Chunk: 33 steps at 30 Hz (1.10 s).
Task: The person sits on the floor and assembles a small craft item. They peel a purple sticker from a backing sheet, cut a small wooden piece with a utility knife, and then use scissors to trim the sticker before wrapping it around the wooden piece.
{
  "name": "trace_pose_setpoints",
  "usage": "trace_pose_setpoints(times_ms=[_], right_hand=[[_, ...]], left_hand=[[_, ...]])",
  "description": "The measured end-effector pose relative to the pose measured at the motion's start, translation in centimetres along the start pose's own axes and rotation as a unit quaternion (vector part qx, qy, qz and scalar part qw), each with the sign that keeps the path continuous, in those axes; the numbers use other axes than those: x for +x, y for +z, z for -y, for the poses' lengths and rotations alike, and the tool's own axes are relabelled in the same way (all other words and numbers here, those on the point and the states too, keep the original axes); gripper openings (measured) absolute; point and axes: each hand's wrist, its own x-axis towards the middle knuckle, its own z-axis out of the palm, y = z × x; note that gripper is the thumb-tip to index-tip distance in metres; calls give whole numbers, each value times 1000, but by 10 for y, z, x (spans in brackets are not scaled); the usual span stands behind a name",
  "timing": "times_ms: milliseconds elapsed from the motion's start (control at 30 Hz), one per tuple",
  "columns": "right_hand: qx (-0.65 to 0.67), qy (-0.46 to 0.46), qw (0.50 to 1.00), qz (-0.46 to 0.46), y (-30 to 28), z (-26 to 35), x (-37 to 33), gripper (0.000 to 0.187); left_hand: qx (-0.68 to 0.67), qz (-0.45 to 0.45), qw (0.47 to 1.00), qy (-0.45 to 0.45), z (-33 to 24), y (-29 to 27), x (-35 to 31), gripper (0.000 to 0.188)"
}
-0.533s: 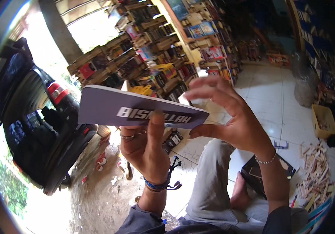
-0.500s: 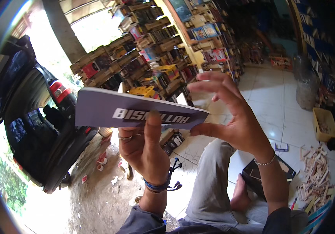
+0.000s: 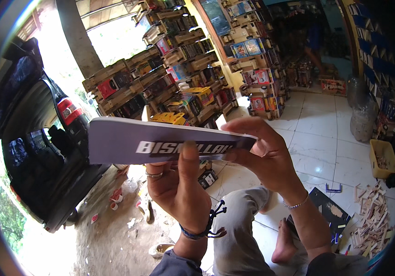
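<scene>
A long, flat purple-grey panel [image 3: 114, 140] with a pale edge and white lettering is held up in front of me, nearly level. My left hand [image 3: 181, 198] grips it from below, thumb flat on the lettered face and the other fingers behind. At the panel's right end, my right hand [image 3: 273, 161] pinches it, thumb on the face and fingers over the top edge. A thin pale upright piece [image 3: 146, 113] shows above the panel's far side; how it joins is hidden.
A dark car [image 3: 45, 152] with its rear open stands at left. Tall stacks of wooden, picture-sided pieces [image 3: 193, 69] rise ahead. At right are a pile of wood strips [image 3: 373, 221], a yellow tub [image 3: 381, 161] and a black board [image 3: 322, 207]. A pale shoe [image 3: 160, 250] lies below.
My right hand has closed from open fingers beside the panel onto its right end. The panel sits slightly lower in view, still in my left hand, and the view has shifted.
</scene>
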Motion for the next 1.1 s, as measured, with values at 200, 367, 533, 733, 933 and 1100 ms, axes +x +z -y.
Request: trace_pose_setpoints(times_ms=[200,367,533,733,933,1100], right_hand=[[-15,92,996,-17,-20,-3,-1,34],[-144,85,986,-25,-23,-10,3,32],[-175,188,967,-5,-20,-2,6,34],[-231,190,953,50,-12,2,15,36],[-267,157,948,78,-2,-7,17,31],[-282,138,944,101,2,-22,15,31]], left_hand=[[-32,27,994,-102,17,-4,6,31],[-65,3,990,-123,31,-5,9,30],[-45,2,992,-120,39,-18,19,14],[2,-31,993,-117,46,-34,33,9],[52,-11,995,-87,45,-51,40,7],[82,-6,992,-97,44,-66,40,9]])
